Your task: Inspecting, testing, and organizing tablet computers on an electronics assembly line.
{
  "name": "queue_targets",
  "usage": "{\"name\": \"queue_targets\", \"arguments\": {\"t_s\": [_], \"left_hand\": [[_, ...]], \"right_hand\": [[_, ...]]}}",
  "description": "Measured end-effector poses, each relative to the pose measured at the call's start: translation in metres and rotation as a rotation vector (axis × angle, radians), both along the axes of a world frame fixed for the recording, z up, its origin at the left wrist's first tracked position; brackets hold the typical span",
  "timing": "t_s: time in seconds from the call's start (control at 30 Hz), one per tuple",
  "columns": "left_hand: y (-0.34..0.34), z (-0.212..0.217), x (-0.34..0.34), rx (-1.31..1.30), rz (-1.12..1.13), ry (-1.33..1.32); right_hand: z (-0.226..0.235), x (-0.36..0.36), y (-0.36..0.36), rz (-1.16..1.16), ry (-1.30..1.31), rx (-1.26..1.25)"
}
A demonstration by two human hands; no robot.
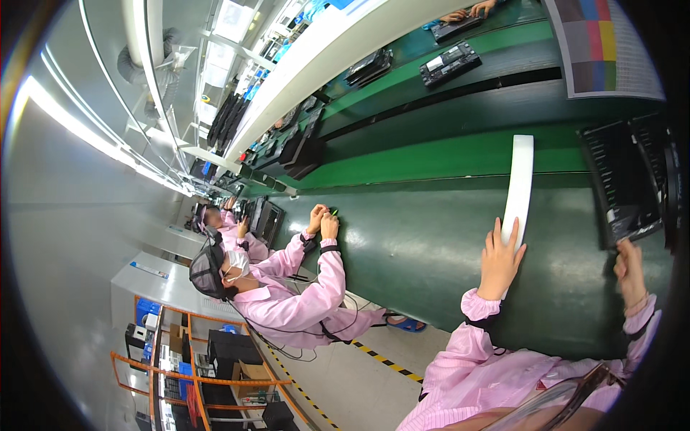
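A long, flat white strip [520, 179] lies on the green work surface in front of me. My left hand [502, 264] rests flat over its near end, fingers stretched out and somewhat apart. Farther right, my right hand [631, 271] is at the near edge of a black rectangular panel [625, 183] with slots and small light marks. Thumb and fingers are bent together against that panel's lower corner. Another dark panel [672, 183] stands beside it, partly cut off by the picture's dark rim.
A green belt [460, 165] runs behind the work surface [402, 237]. Beyond lie a black device [451, 63] and stacked dark parts [369, 68]. A colour-patch sheet [611, 50] hangs at upper right. At left, a co-worker in pink [302, 294] works; another person's hands [467, 13] show at top.
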State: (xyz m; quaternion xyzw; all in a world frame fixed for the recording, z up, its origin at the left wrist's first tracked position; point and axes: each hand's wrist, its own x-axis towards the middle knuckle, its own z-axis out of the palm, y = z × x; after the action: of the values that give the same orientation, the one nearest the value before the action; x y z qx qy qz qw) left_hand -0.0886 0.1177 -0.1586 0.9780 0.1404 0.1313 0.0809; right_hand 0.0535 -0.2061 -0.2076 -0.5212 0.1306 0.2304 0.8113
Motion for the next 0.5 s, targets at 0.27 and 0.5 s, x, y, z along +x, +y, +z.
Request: {"name": "queue_targets", "arguments": {"t_s": [0.27,0.5], "left_hand": [[0.003,-0.011,-0.011,-0.012,-0.118,-0.059],[0.014,-0.015,-0.008,0.019,-0.326,-0.029]], "right_hand": [[0.066,-0.088,0.056,0.200,0.309,0.040],[0.072,-0.097,0.069,0.522,0.379,0.010]]}}
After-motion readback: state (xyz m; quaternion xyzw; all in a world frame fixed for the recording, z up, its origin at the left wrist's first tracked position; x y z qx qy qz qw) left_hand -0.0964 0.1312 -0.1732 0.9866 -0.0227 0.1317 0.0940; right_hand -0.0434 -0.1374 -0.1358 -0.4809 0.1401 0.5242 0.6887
